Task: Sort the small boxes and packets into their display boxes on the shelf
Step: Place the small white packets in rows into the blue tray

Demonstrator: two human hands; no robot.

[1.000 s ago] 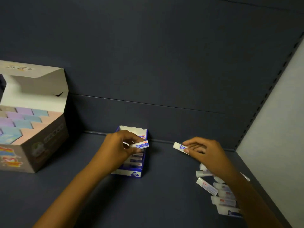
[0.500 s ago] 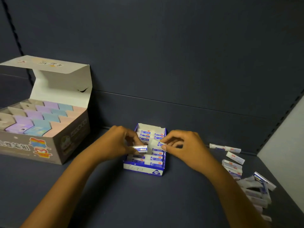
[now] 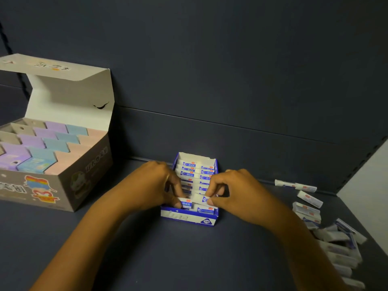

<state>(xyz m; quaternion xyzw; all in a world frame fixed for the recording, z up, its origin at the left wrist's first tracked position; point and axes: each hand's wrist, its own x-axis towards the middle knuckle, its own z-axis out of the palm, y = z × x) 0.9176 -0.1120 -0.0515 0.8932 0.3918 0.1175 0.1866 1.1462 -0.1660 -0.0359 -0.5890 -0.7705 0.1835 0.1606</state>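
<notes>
A small blue-and-white display box [image 3: 189, 218] stands on the dark shelf, holding two columns of white erasers with blue labels. My left hand [image 3: 151, 185] pinches one eraser [image 3: 185, 203] at the front of the left column. My right hand [image 3: 237, 191] pinches another eraser [image 3: 202, 200] at the front of the right column. Both erasers are low in the box, near its front wall. Loose erasers [image 3: 309, 199] of the same kind lie scattered on the shelf to the right.
A large grey display box [image 3: 84, 175] with its lid raised stands at the left, filled with purple, blue and pink packets. The shelf's dark back wall rises behind. A pale side panel [image 3: 367, 177] closes the right end.
Both hands came together over the blue box and lowered their erasers toward its front rows. The view swung left, bringing the big grey box further in.
</notes>
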